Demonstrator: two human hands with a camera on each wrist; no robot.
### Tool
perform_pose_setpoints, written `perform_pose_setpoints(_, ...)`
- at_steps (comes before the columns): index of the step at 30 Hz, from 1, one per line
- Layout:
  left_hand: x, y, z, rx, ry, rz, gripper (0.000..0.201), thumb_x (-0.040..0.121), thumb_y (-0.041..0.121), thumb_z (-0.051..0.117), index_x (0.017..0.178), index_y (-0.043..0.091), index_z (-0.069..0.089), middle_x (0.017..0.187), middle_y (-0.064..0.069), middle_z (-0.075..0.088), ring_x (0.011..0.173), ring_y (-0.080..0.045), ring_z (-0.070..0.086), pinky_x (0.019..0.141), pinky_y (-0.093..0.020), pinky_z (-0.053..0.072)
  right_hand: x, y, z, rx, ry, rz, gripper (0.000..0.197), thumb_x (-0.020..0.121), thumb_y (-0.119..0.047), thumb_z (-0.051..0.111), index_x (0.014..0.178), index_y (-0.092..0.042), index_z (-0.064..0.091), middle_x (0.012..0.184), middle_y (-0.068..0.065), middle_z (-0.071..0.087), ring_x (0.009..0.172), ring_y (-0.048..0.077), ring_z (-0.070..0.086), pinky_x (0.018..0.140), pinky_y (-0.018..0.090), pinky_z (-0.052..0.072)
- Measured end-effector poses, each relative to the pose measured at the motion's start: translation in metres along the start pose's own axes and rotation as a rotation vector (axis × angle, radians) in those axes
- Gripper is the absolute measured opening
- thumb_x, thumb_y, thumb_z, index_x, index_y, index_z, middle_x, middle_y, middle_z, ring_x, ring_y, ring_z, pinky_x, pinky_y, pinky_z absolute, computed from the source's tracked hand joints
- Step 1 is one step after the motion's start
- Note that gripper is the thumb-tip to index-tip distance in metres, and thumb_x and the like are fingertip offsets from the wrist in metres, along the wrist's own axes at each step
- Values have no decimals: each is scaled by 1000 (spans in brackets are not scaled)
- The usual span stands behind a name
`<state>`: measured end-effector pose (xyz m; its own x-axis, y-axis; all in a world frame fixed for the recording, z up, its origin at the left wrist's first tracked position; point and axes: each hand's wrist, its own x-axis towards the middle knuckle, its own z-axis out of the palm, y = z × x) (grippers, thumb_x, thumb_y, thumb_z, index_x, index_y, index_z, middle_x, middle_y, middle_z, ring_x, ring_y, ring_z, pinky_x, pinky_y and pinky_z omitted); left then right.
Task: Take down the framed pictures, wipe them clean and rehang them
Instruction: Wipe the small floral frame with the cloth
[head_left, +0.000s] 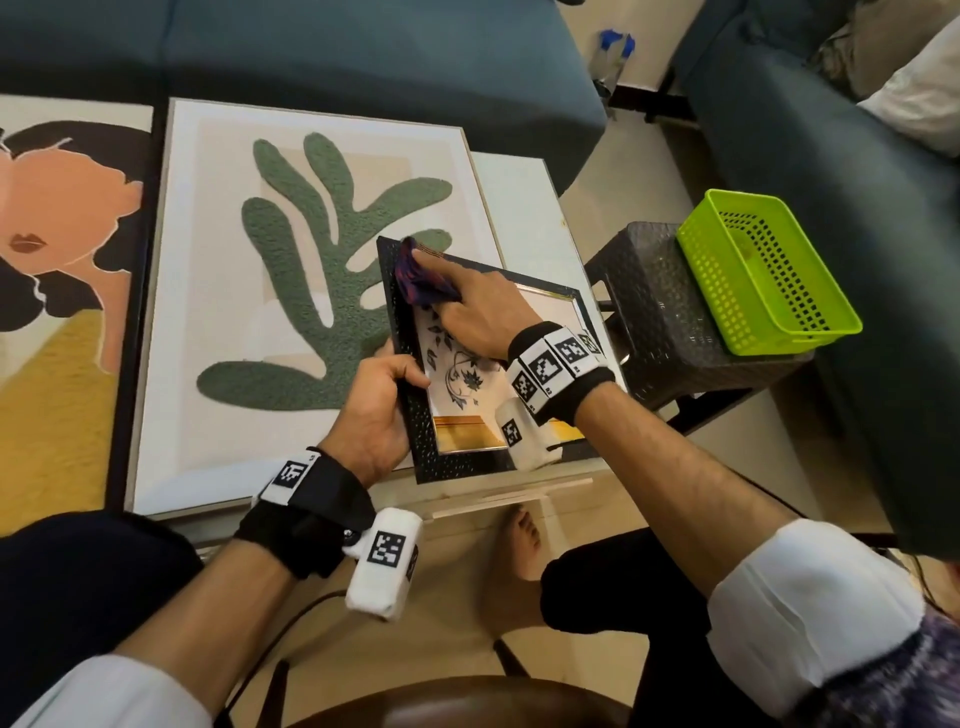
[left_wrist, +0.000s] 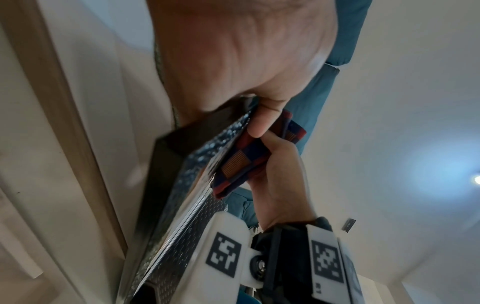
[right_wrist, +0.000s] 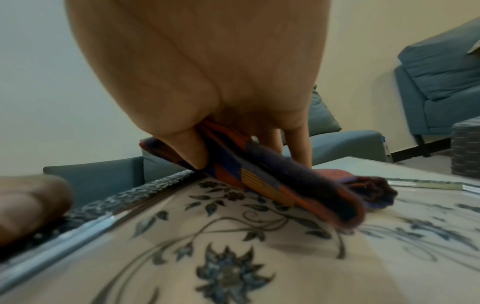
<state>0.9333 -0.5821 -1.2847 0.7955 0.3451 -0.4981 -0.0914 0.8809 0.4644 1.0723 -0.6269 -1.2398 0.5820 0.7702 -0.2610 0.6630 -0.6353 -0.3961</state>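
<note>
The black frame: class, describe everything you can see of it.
The black frame is small, with a dimpled border, a silvery inner edge and a floral print under glass. It rests tilted on the leaf picture. The left hand grips its left edge; the right hand presses a cloth at its far corner.

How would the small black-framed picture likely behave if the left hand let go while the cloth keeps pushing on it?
The black frame looks rigid, so it should not bend. It lies propped on the leaf picture, so it may slide or tip. Its glossy front suggests glass, probably fragile. The left hand grips its edge while the right hand presses the cloth.
</note>
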Motion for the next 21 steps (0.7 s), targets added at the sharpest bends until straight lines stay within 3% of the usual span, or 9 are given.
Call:
perform_pose_setpoints(4, -3, 1, -3, -34, -1, 10, 38, 67, -1, 37, 92, 8, 65, 90, -12, 75, 79, -26, 75, 67, -36, 64, -8, 3, 3, 83, -27, 26, 73, 88, -14, 47, 152, -48, 35, 154, 9, 48, 131, 34, 52, 110, 41, 42)
perform_pose_setpoints(6, -4, 3, -5, -41, -11, -1, 28, 78, 0, 35, 78, 11, 61, 80, -9, 72, 71, -22, 72, 63, -32, 62, -16, 5, 5, 151, -30, 38, 71, 89, -14, 49, 149, -50, 39, 151, 3, 52, 133, 28, 51, 112, 40, 41)
perform_pose_setpoints(9, -6, 2, -6, -48, -26, -11, 36, 95, 5, 28, 78, 13, 59, 73, -5, 69, 65, -19, 69, 61, -28, 60, -29, 9, 7, 225, -63, 48, 68, 91, -13, 49, 147, -51, 42, 146, -1, 57, 129, 23, 56, 109, 38, 46)
perform_pose_setpoints(11, -7, 2, -6, -43, -39, -13, 40, 90, 8, 34, 75, 12, 70, 79, -8, 72, 73, -22, 71, 74, -35, 60, -39, 12, 7, 238, -103, 42, 71, 90, -9, 47, 147, -50, 42, 147, -1, 56, 128, 22, 56, 108, 37, 47)
perform_pose_setpoints(13, -7, 3, -6, -52, -39, -15, 34, 81, 14, 42, 89, 7, 74, 95, -14, 73, 86, -27, 72, 92, -44, 57, -51, 14, 6, 266, -139, 27, 73, 90, -5, 47, 148, -49, 41, 152, -1, 51, 133, 23, 51, 112, 37, 42)
perform_pose_setpoints(16, -2, 2, -9, -75, -46, -54, 63, 81, 18, 47, 138, -7, 60, 139, -25, 63, 130, -38, 63, 117, -53, 43, -70, 14, 10, 314, -173, 34, 75, 86, -9, 49, 147, -50, 42, 159, -5, 41, 141, 21, 44, 118, 40, 35)
perform_pose_setpoints(18, -2, 1, -9, -41, -53, -67, 72, 82, 20, 50, 149, -7, 51, 151, -27, 54, 142, -41, 52, 120, -57, 40, -82, 16, 14, 349, -185, 32, 75, 79, -19, 48, 146, -53, 43, 160, -4, 39, 145, 20, 40, 121, 45, 32)
perform_pose_setpoints(21, -2, 2, -8, 11, -3, -73, 58, 88, 18, 47, 138, -10, 55, 141, -27, 60, 130, -41, 62, 105, -56, 54, -102, 22, 20, 327, -184, 17, 69, 87, -19, 51, 148, -50, 42, 164, -3, 32, 151, 19, 27, 123, 49, 24)
